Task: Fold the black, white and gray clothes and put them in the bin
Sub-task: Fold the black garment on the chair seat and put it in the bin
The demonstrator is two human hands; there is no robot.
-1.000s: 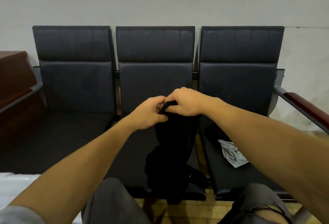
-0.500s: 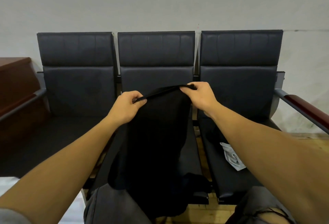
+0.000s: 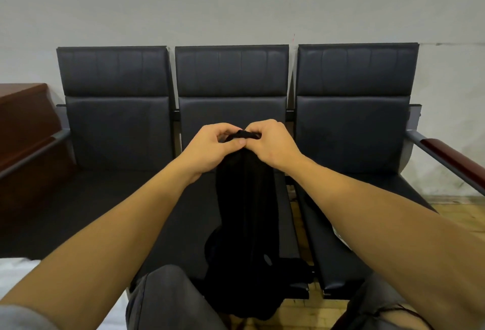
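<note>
Black garment [image 3: 245, 214] hangs in a long dark column over the near edge of the middle seat [image 3: 189, 224], its lower end bunching down by the person's knees. It droops straight from the top with no stiffness at all, so I judge it soft, light and floppy, the sort of cloth that slumps the instant it is let go. Both hands meet at its upper edge, right in front of the middle backrest. Left hand [image 3: 210, 149] has its fingers curled in, thumb pressed against the gathered hem. Right hand [image 3: 270, 143] does the same from the other side, fingers tucked round the same bunched edge, the two hands touching. That top hem looks like the sensible place to hold: pinch it at two corners, spread them apart, and the cloth should hang flat for folding. No bin is in view. A sliver of pale cloth [image 3: 337, 235] peeks beside the right forearm on the right seat.
</note>
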